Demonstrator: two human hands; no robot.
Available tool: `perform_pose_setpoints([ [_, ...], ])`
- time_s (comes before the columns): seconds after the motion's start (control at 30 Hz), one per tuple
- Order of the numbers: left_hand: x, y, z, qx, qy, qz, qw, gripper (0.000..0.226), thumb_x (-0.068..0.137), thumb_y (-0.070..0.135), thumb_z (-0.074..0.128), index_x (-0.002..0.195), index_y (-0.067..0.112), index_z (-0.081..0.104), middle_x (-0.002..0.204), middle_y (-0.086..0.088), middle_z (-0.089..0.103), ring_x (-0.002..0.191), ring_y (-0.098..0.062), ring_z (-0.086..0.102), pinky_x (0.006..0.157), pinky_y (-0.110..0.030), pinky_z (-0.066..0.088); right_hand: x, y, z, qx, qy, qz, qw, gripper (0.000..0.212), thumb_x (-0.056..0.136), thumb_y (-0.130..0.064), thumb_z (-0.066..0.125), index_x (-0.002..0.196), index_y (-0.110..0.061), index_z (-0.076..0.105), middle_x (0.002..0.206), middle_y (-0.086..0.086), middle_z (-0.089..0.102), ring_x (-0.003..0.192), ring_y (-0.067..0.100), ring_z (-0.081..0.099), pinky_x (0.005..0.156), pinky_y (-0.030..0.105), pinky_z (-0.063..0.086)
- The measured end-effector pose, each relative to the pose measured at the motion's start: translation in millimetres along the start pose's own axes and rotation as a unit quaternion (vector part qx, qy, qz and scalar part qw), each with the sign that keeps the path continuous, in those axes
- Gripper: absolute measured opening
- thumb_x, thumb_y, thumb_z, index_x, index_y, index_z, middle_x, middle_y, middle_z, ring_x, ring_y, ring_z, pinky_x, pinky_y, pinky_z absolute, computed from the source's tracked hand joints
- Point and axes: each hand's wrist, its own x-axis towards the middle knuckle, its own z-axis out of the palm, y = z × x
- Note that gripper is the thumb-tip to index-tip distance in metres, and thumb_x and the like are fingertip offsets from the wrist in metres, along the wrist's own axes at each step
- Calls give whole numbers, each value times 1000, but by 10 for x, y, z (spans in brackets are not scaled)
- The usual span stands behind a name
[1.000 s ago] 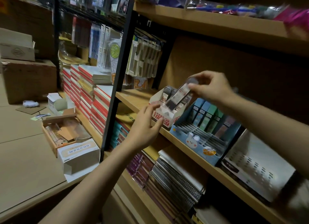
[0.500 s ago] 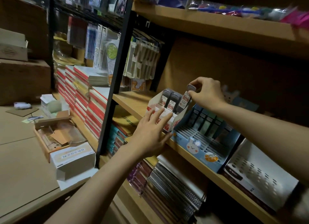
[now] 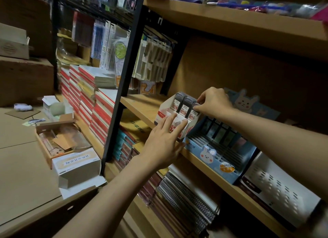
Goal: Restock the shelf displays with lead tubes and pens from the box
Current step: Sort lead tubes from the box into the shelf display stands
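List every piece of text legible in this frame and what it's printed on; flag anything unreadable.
"0.7": top of the labels on the lead tubes in the white display box.
"110": red band on those same labels; smaller print around it is unreadable.
Chinese characters, upside down, on the white carton: too blurred to read.
Blue bunny display: orange badge text is unreadable.

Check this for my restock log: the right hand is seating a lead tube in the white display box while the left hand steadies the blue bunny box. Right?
Not quite. The head view shows the left hand steadying the white display box, not the blue bunny box beside it. The right hand is indeed seating a lead tube in that white box.
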Motion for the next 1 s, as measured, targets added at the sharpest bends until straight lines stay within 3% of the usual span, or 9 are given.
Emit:
perform_pose_setpoints([
  [0.1,-16,7,24,-2,-1,4,1000,74,94,50,48,152,41,3,161,0,-8,148,-25,-4,118,-42,13,0,-18,15,8,-23,13,1000,19,79,-28,79,94,-19,72,98,3,70,92,21,65,77,41,59],
  [0.17,-22,1,38,-9,2,2,1000,75,94,49,50,151,43,2,161,2,-8,148,-24,-4,118,-43,13,37,-24,-8,31,-37,29,998,12,79,-26,79,85,-22,70,92,0,69,83,14,64,63,29,57],
  [0.27,-7,-10,45,-13,7,1,1000,74,93,49,50,150,44,4,161,2,-5,147,-25,-1,117,-44,15,74,-30,-66,77,-67,63,993,14,79,-23,79,73,-24,66,76,-6,64,69,3,59,43,14,40],
  [0.4,-2,-4,57,-19,9,-2,1000,76,92,49,53,149,45,2,161,4,-6,148,-24,-1,117,-43,14,57,6,-22,73,-29,44,996,14,76,-21,81,86,-15,74,82,-3,67,72,5,58,51,17,42],
  [0.53,-9,-10,46,-12,-1,0,1000,77,92,48,53,151,44,2,161,2,-7,148,-24,-3,118,-44,13,0,32,67,51,36,16,998,18,75,-20,83,89,-16,73,96,5,70,90,18,63,76,34,57],
  [0.63,-12,20,-6,-18,-30,-6,999,78,94,47,52,152,43,-1,162,2,-12,149,-24,-6,118,-43,11,-58,51,77,16,64,-3,998,12,85,-27,74,94,-18,75,103,5,69,96,21,63,82,39,56],
  [0.77,-138,69,-144,-31,-59,10,998,81,94,43,54,153,41,-1,162,5,-13,149,-20,-9,119,-40,8,-208,104,42,-19,56,-22,998,27,94,-29,60,118,-20,68,122,7,53,113,26,53,90,39,49],
  [0.9,-412,60,-362,-109,-24,-1,994,66,94,32,56,151,34,23,160,7,16,147,-13,11,119,-37,19,-734,17,65,165,135,-70,975,21,94,-15,58,114,-15,64,115,1,51,98,14,58,77,24,52],
  [1.0,-747,-40,-419,-169,-25,-55,984,39,94,28,57,132,29,51,132,9,53,123,-4,45,103,-28,42,-1381,-228,297,307,128,-124,935,13,92,-12,59,103,-17,64,107,-4,55,89,3,60,69,13,54],
])
